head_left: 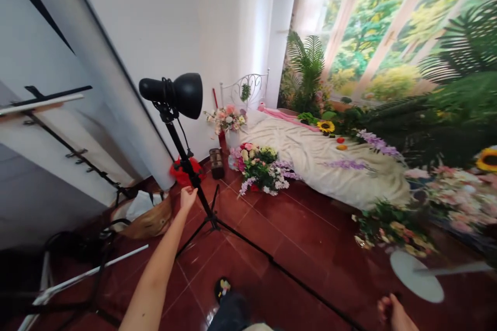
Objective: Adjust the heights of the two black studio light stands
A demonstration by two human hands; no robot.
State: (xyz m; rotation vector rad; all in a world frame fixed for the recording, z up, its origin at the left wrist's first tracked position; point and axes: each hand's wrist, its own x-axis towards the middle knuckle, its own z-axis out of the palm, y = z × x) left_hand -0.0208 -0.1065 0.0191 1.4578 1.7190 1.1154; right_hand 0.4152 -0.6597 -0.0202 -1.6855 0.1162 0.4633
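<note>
A black light stand (180,146) stands on the tiled floor left of the middle, its legs spread. On its top sits a black studio lamp (188,95) with a round hood facing right, a cord hanging below it. My left hand (188,197), arm stretched out, is closed at the upright of the stand, by its clamp. What exactly the fingertips pinch there is hidden. At the lower right, my right hand (391,311) is held low with its fingers curled. Whether anything is inside them does not show. Nearest to it is a round white base (417,276) with a pole.
A bed with a cream cover (303,145) stands ahead, with flower bouquets (258,168) before it. A brown bag (149,217) and a red basin (186,171) lie by the wall. A long black leg (295,279) crosses the floor. White-and-black frames (97,270) stand left.
</note>
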